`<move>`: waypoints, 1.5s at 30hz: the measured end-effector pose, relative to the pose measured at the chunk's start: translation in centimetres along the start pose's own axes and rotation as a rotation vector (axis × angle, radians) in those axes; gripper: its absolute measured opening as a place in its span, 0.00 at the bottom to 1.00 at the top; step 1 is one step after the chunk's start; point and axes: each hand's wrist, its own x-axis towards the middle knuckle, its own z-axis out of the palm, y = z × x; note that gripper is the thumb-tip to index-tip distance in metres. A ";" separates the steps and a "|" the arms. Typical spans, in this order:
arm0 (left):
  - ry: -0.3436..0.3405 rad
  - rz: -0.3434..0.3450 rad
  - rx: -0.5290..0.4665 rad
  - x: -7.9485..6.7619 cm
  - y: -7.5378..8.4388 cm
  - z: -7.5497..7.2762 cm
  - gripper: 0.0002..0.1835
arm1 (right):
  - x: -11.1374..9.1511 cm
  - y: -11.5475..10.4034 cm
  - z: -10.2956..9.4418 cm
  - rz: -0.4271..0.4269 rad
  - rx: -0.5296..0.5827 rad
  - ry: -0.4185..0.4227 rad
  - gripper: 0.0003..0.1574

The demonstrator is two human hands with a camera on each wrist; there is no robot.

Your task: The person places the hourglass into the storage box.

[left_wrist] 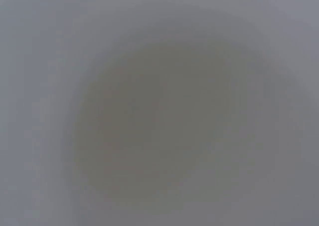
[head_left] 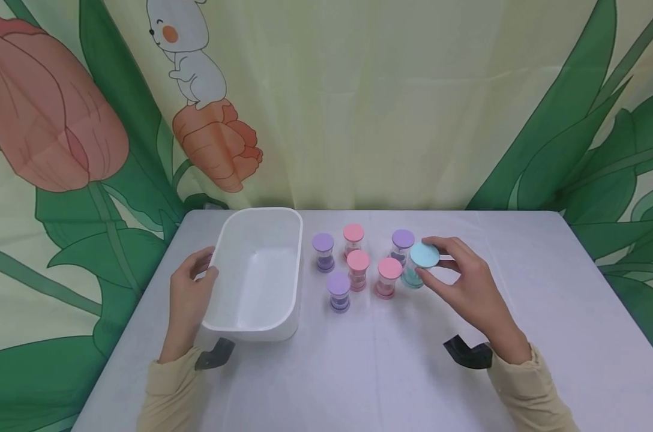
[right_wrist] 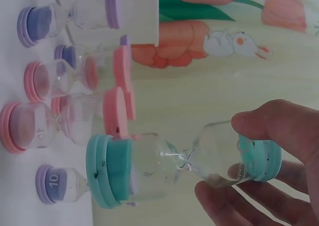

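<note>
My right hand (head_left: 469,285) holds an hourglass with teal caps (right_wrist: 187,158) by its upper end, between thumb and fingers. In the right wrist view, its lower cap appears raised off the table. Nearby on the table stand hourglasses with purple caps (head_left: 339,291) and pink caps (head_left: 389,277). A purple-capped hourglass (head_left: 403,240) stands right behind the teal one. My left hand (head_left: 188,297) is at the left side of a white plastic bin (head_left: 291,324), its thumb and fingertips touching near the rim. The left wrist view is only a grey blur.
The bin shows a bare white bottom inside. A pale cloth covers the table (head_left: 359,378). Directly behind the table's far edge hangs a curtain (head_left: 380,120) printed with tulips, leaves and a rabbit on a carrot.
</note>
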 end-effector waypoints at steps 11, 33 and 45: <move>0.003 0.007 0.001 0.1 0.1 0.3 0.23 | 0.6 -0.3 -0.7 0.008 -0.030 0.009 0.35; 0.003 0.016 -0.017 0.0 -0.2 0.2 0.23 | 3.1 -1.8 0.3 -0.048 0.118 0.008 0.36; -0.004 -0.023 -0.011 0.0 -0.3 0.2 0.23 | 4.6 -2.1 1.9 -0.048 0.207 -0.028 0.35</move>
